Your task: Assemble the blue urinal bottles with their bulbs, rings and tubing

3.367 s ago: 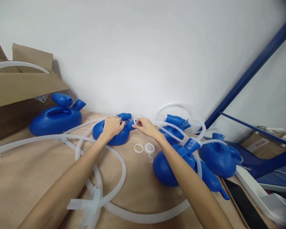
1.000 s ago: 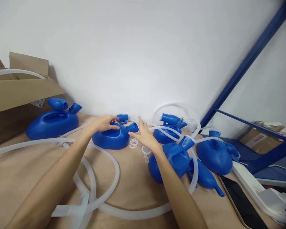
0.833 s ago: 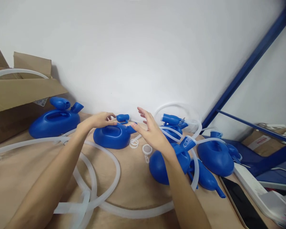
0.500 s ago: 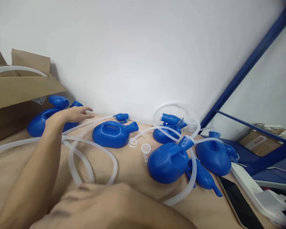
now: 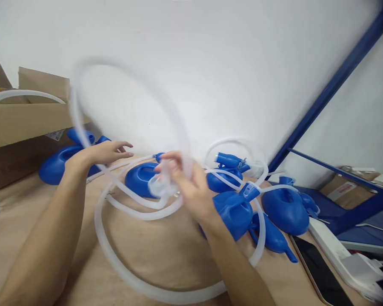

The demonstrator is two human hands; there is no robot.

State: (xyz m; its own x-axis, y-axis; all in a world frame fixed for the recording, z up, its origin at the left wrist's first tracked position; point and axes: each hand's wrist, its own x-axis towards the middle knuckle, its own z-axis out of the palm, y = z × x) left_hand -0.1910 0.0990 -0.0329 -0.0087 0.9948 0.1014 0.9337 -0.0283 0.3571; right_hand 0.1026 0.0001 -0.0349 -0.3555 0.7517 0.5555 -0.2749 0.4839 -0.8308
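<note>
A looped translucent white tube (image 5: 127,208), partly smeared by motion, is gripped in my right hand (image 5: 193,189). A blurred clear fitting (image 5: 159,185) shows at its fingertips. Behind this fitting lies a blue plastic urinal bottle (image 5: 137,180), partly covered by the tube and hand. My left hand (image 5: 110,152) is held out with its fingers extended and nothing in them, over another blue bottle (image 5: 55,165) beside the carton. Close to my right forearm stands a third blue bottle (image 5: 231,208) with a clear ring on its neck.
An open cardboard box (image 5: 32,123) stands at the left. More blue bottles (image 5: 285,208) with tubes lie at the right, near a phone (image 5: 321,267) and a white power strip (image 5: 338,259). A blue metal frame (image 5: 328,89) rises at the right, against the white wall.
My right hand has risen from the front edge to mid-table and now holds the tube, whose loop is swung up before the wall. My left hand has barely moved.
</note>
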